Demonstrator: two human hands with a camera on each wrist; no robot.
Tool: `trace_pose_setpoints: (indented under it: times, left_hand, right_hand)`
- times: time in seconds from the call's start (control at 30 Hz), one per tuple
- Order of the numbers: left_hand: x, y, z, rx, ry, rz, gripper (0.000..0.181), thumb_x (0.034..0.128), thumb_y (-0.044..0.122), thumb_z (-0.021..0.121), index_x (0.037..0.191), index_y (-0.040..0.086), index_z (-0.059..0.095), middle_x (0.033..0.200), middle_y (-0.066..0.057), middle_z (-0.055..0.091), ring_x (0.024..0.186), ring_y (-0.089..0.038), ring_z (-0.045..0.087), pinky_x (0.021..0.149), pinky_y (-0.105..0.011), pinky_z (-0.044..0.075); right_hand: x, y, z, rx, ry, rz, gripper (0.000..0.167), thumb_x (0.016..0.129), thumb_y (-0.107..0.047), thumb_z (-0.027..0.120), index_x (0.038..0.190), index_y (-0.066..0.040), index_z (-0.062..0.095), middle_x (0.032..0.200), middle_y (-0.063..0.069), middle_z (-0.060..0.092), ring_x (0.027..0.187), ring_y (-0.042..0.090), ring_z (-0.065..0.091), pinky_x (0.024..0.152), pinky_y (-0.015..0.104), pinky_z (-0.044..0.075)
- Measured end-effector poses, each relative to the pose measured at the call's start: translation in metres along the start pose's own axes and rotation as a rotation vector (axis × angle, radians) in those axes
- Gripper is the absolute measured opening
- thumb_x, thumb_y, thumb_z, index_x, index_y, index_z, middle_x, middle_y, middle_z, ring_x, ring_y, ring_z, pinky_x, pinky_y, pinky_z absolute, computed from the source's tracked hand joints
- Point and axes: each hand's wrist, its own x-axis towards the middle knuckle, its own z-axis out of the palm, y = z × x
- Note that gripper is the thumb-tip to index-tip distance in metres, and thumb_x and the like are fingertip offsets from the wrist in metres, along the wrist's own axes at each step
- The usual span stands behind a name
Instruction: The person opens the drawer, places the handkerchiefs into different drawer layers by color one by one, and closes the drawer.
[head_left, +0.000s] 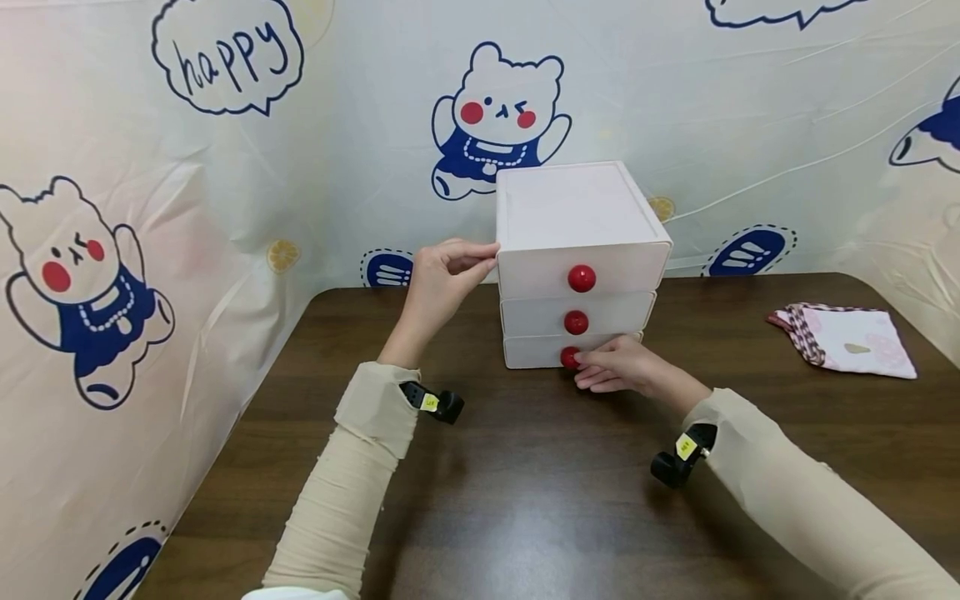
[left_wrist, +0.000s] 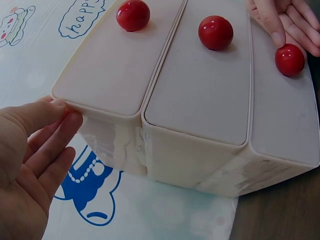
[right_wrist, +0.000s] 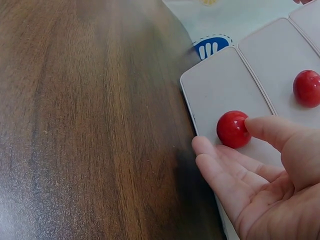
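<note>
White three-drawer unit stands by the middle of the worktop's far edge, front turned to the person. Left hand is up at the unit's upper left front corner, thumb on the front edge and fingers behind it, a pinch grip that probably steadies the unit. Right hand is at the bottom drawer: thumb and index finger pinch its red knob, remaining fingers stretched out just below. Top knob and middle knob are untouched. Progress: the grip on the bottom knob looks made and the unit looks braced; all three drawer fronts look about flush, none clearly pulled out, contents hidden. So no drawer is visibly open; whether this grip marks a start or a finish, cannot tell from these views. Folded cloth, pink-and-white with a checked border, lies near the worktop's far right corner, well apart from both hands, not in use. Patterned sheet hangs behind the far edge.
</note>
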Motion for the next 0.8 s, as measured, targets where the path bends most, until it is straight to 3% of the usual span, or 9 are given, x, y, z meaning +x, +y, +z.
trace_pose_setpoints:
  times: [0.37,0.63,0.8]
  left_hand:
    - [-0.0004,0.0026,0.0,-0.003,-0.001,-0.014,0.019,0.0814,0.006,0.069,0.1,0.002,0.071,0.093,-0.01,0.067,0.083,-0.016,0.063,0.075,-0.031,0.053]
    - [-0.0004,0.0027,-0.0004,-0.001,0.003,-0.015,0.019,0.0813,0.006,0.069,0.1,0.002,0.071,0.093,-0.01,0.067,0.082,-0.015,0.063,0.073,-0.025,0.053]
    - [-0.0016,0.0084,0.0002,-0.006,0.001,-0.023,0.019,0.0812,0.001,0.068,0.1,-0.002,0.069,0.094,-0.015,0.067,0.083,-0.02,0.063,0.074,-0.031,0.053]
  right_hand:
    - [0.0038,0.0008,0.0002,0.018,-0.012,0.0,0.043,0.093,-0.019,0.056,0.117,0.017,0.05,0.098,0.024,0.065,0.087,0.026,0.066,0.081,0.04,0.05]
    - [0.0049,0.0017,0.0006,0.011,-0.017,-0.024,0.044,0.092,-0.018,0.056,0.116,0.018,0.05,0.099,0.026,0.064,0.087,0.026,0.066,0.081,0.039,0.05]
    - [0.0052,0.0044,0.001,0.005,-0.009,-0.024,0.045,0.092,-0.019,0.057,0.117,0.017,0.051,0.097,0.024,0.065,0.086,0.025,0.066,0.081,0.039,0.05]
